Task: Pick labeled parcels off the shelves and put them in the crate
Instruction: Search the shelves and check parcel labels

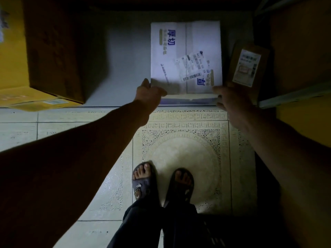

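A flat white parcel with blue print and a shipping label lies on the low grey shelf ahead of me. My left hand grips its near left corner, thumb on top. At the near right corner my right hand holds the parcel's front edge. Right of the white parcel, a small brown parcel with a white label leans against the shelf's side. No crate is in view.
A large brown carton stands on the shelf at the left, with yellow envelopes below it. A metal shelf rail runs at the right. Patterned floor tiles and my sandalled feet are below.
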`<action>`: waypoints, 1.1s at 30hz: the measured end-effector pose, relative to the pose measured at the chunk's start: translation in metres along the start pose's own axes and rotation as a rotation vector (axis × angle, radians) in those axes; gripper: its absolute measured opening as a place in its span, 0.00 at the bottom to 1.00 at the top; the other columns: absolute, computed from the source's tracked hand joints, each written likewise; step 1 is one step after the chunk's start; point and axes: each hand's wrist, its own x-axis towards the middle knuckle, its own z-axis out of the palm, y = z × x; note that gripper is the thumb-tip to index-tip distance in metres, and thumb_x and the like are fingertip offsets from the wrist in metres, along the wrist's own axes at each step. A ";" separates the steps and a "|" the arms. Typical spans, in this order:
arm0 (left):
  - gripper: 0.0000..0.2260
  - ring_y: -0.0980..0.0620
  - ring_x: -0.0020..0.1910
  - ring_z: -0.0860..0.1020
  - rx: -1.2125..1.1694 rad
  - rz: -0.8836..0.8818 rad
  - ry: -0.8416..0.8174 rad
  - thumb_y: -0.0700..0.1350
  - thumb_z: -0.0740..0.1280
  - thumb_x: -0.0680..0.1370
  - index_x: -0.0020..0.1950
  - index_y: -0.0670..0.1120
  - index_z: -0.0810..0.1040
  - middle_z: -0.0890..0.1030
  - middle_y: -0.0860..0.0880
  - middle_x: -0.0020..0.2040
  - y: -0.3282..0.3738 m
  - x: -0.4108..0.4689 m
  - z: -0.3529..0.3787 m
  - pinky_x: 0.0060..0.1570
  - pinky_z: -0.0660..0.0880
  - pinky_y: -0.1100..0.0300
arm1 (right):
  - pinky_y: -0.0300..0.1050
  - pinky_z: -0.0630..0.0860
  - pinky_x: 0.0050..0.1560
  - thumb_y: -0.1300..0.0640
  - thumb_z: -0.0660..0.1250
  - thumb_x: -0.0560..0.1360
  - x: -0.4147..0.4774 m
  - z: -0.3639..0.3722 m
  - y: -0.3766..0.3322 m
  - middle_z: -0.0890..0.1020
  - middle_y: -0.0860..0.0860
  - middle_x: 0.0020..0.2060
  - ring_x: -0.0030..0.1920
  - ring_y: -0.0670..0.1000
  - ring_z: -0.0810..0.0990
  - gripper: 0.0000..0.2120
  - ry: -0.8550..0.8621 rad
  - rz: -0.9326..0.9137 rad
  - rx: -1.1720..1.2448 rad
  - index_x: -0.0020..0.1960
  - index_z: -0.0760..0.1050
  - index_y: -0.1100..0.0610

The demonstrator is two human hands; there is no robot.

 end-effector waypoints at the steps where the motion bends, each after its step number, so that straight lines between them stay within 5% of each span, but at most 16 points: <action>1: 0.12 0.52 0.51 0.74 -0.025 0.013 0.011 0.36 0.63 0.78 0.62 0.41 0.72 0.76 0.49 0.54 -0.005 -0.003 -0.004 0.57 0.71 0.61 | 0.47 0.75 0.57 0.55 0.68 0.76 -0.006 0.000 0.003 0.80 0.48 0.52 0.57 0.51 0.77 0.10 0.001 0.001 0.009 0.57 0.76 0.51; 4: 0.10 0.52 0.55 0.78 -0.110 0.073 0.035 0.38 0.65 0.79 0.58 0.47 0.77 0.80 0.51 0.54 -0.023 -0.017 -0.017 0.63 0.72 0.55 | 0.41 0.74 0.49 0.55 0.66 0.78 -0.027 0.005 0.015 0.79 0.43 0.48 0.55 0.47 0.77 0.09 -0.014 -0.042 0.019 0.58 0.77 0.48; 9: 0.24 0.53 0.58 0.79 -0.442 -0.027 0.097 0.32 0.65 0.76 0.69 0.50 0.74 0.81 0.51 0.60 -0.061 -0.057 -0.036 0.62 0.74 0.56 | 0.56 0.75 0.63 0.55 0.64 0.79 -0.075 0.024 0.032 0.79 0.37 0.49 0.54 0.45 0.78 0.11 -0.056 -0.033 0.105 0.52 0.74 0.38; 13: 0.26 0.52 0.63 0.78 -0.491 0.054 0.082 0.28 0.61 0.76 0.72 0.47 0.71 0.80 0.49 0.63 -0.087 -0.094 -0.047 0.62 0.74 0.59 | 0.42 0.78 0.53 0.60 0.64 0.79 -0.112 0.031 0.042 0.84 0.36 0.46 0.50 0.39 0.82 0.19 -0.040 -0.062 0.196 0.50 0.76 0.33; 18: 0.27 0.49 0.66 0.76 -0.491 0.140 0.077 0.29 0.61 0.77 0.73 0.47 0.69 0.78 0.47 0.66 -0.104 -0.128 -0.057 0.59 0.75 0.61 | 0.31 0.77 0.49 0.66 0.62 0.79 -0.151 0.027 0.049 0.85 0.38 0.48 0.54 0.42 0.82 0.25 -0.038 -0.102 0.280 0.47 0.81 0.33; 27: 0.28 0.47 0.70 0.71 -0.478 0.208 0.077 0.29 0.61 0.76 0.74 0.48 0.68 0.74 0.46 0.70 -0.114 -0.144 -0.062 0.69 0.67 0.47 | 0.36 0.78 0.52 0.64 0.63 0.78 -0.173 0.026 0.056 0.84 0.45 0.55 0.58 0.45 0.81 0.18 0.019 -0.162 0.328 0.60 0.76 0.43; 33: 0.27 0.48 0.69 0.73 -0.497 0.176 0.097 0.30 0.62 0.76 0.74 0.48 0.68 0.76 0.46 0.68 -0.113 -0.127 -0.065 0.67 0.71 0.53 | 0.35 0.78 0.49 0.63 0.64 0.79 -0.158 0.039 0.054 0.84 0.47 0.54 0.56 0.44 0.82 0.16 0.046 -0.166 0.273 0.61 0.77 0.46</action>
